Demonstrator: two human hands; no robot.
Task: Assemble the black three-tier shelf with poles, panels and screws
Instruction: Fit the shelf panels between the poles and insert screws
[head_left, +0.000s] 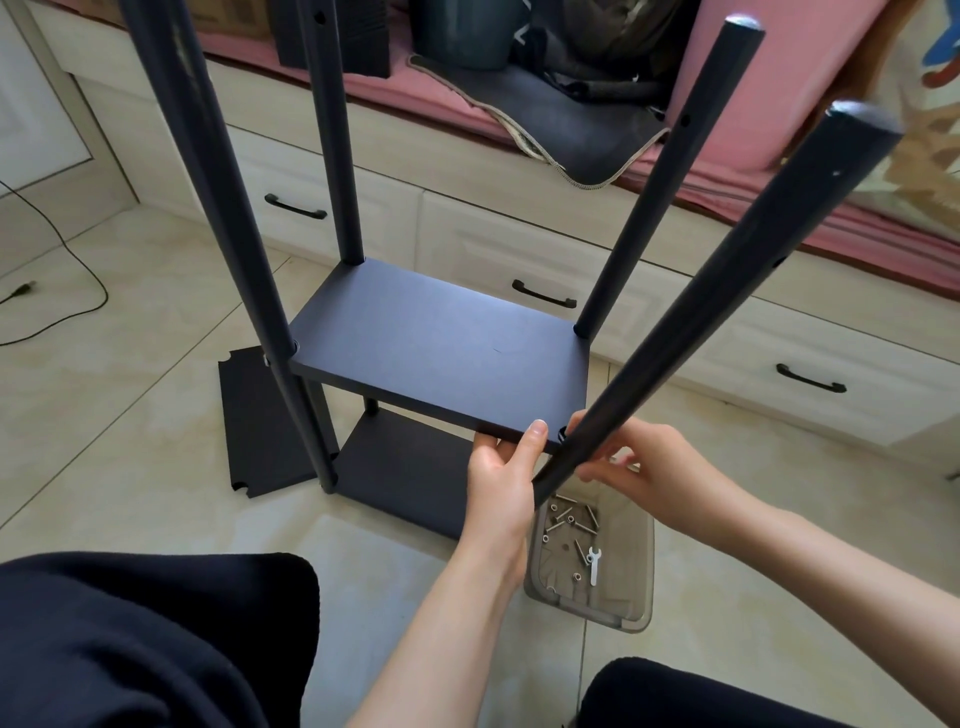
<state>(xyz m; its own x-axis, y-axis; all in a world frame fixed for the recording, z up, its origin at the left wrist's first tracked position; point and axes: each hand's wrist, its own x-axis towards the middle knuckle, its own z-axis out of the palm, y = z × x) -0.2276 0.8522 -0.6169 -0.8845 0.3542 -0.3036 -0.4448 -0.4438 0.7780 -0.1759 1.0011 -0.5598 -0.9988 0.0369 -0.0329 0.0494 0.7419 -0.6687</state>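
Observation:
A black shelf frame stands on the tiled floor with several upright poles. Its middle panel (436, 348) sits above the bottom panel (410, 467). My left hand (501, 483) grips the near edge of the middle panel, thumb on top. My right hand (644, 467) has its fingers at the near right pole (717, 291) where it meets the panel's corner; something small and pale shows between the fingers. A third loose panel (260, 421) lies flat on the floor to the left.
A clear plastic tub (618, 608) with screws and a small white wrench (593, 564) sits on the floor under my right hand. Cream drawers with black handles (519, 249) and a pink-covered bench stand behind. A cable (78, 270) trails at left. My dark-clothed knees fill the foreground.

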